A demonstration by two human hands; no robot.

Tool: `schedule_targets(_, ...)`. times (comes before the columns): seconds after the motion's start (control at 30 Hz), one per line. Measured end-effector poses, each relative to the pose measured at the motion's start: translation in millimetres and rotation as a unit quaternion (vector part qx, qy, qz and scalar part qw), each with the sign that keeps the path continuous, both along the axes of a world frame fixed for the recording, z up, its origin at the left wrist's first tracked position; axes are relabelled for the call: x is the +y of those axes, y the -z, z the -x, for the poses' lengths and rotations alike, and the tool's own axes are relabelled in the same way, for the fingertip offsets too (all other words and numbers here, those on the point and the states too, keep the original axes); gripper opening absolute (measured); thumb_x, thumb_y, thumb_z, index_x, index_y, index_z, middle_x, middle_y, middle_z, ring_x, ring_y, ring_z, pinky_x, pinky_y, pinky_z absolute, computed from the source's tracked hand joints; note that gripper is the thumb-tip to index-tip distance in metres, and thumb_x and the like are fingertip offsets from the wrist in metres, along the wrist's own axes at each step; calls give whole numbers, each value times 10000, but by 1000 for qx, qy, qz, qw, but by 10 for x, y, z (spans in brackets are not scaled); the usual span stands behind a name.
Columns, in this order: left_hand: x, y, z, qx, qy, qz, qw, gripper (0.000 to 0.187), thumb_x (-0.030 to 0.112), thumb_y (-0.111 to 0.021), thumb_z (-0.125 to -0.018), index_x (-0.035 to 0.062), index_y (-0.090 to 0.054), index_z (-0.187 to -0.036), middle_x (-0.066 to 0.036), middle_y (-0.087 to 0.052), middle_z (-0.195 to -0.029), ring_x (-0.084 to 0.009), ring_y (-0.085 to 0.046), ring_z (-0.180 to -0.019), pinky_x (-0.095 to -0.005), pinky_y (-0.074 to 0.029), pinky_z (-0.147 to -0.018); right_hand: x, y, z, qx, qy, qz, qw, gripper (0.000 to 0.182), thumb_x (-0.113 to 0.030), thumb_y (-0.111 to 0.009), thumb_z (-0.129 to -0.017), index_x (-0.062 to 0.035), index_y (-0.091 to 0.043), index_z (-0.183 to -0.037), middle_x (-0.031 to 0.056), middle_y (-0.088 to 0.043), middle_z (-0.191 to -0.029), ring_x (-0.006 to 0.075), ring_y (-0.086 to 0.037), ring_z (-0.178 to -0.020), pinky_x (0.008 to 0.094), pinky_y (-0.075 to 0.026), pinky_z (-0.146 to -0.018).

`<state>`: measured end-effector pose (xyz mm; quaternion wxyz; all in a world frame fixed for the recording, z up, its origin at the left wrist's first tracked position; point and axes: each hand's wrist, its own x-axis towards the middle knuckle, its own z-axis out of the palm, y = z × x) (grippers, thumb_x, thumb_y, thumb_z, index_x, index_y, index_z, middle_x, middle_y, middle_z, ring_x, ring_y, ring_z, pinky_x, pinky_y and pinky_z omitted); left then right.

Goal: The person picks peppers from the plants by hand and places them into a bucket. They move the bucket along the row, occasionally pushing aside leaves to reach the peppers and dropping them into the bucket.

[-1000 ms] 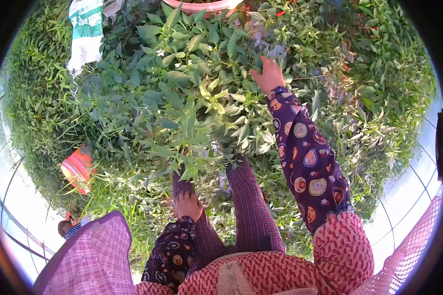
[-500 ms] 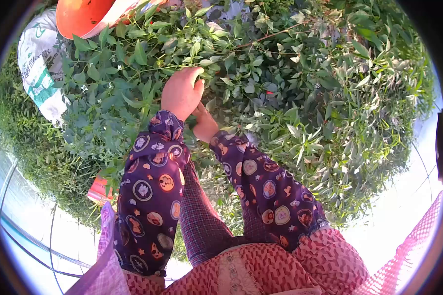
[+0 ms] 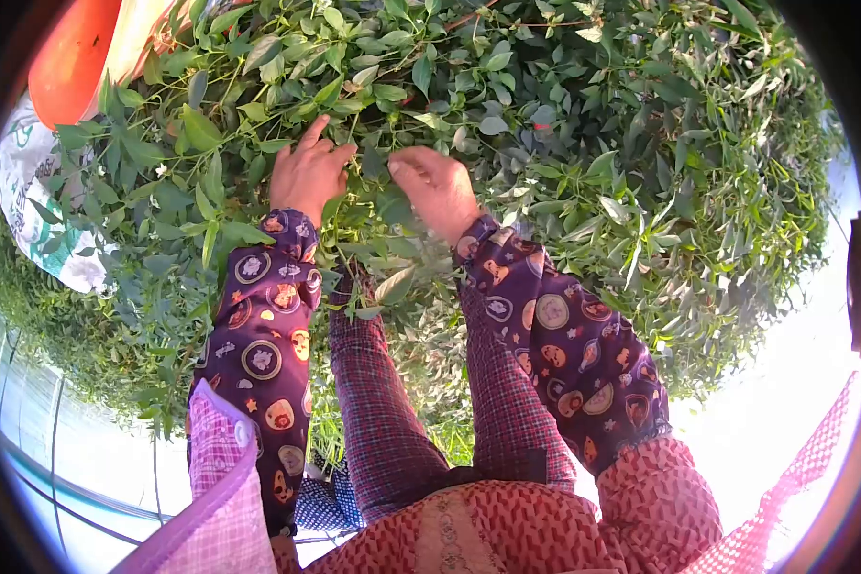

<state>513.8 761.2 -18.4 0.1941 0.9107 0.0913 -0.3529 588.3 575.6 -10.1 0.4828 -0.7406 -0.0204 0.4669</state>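
Among the leaves of a dense green plant [image 3: 392, 215], my left hand [image 3: 311, 172] has its fingers apart, the index finger stretched upward beside thin stems. To its right, my right hand [image 3: 437, 189] is curled at the leaves, thumb and fingers close together; what they hold, if anything, is too small to make out. A gap of foliage separates the hands. Small red spots, one of them a red fruit [image 3: 542, 126], show between the leaves to the right.
An orange-red container [image 3: 74, 59] stands at the upper left. Below it a white sack [image 3: 31, 206] with green print leans by the plants. Foliage surrounds both hands, and my legs [image 3: 385, 402] stand against the plants' near side.
My hands have moved apart, the left one leftward and the right one up and to the right. The view has shifted, so the container and sack appear further left.
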Motion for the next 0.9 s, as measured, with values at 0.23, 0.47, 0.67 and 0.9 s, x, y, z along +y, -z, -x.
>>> schedule_targets(0.23, 160, 178, 10, -152, -49, 45, 986, 546, 43, -767, -615, 118, -637, -1140, -128, -537, -1341, -295, -637, -1060, -401, -554, -801, 330, 667, -773, -185, -88, 85, 975, 223, -167, -620, -851, -41, -682, -1024, 99, -699, -863, 177, -659, -750, 299, -514, -705)
schedule_targets(0.47, 127, 110, 23, -180, -170, 67, 967, 352, 26, -673, -666, 118, -573, -990, -115, -655, -947, -287, -545, -1210, -443, -517, -765, 618, 1046, -427, -336, -282, 199, 876, 302, -271, -686, -780, -64, -682, -1001, 134, -644, -1007, 306, -623, -976, 414, -512, -836)
schedule_targets(0.67, 226, 192, 23, -161, -315, 173, 919, 365, -12, -607, -697, 85, -610, -1049, -119, -644, -848, -288, -618, -691, -368, -483, -661, 867, 1058, -186, -283, -170, 278, 902, 439, -336, -745, -713, -67, -667, -1051, 112, -568, -1139, 299, -527, -1121, 427, -479, -903)
schedule_targets(0.9, 357, 308, 91, -70, -375, 311, 870, 334, -93, -531, -692, 16, -590, -1001, -61, -640, -833, -159, -604, -743, -285, -465, -694, 613, 781, -94, -294, -229, 178, 911, 283, -303, -662, -730, -45, -678, -844, 125, -662, -826, 328, -654, -816, 456, -515, -724)
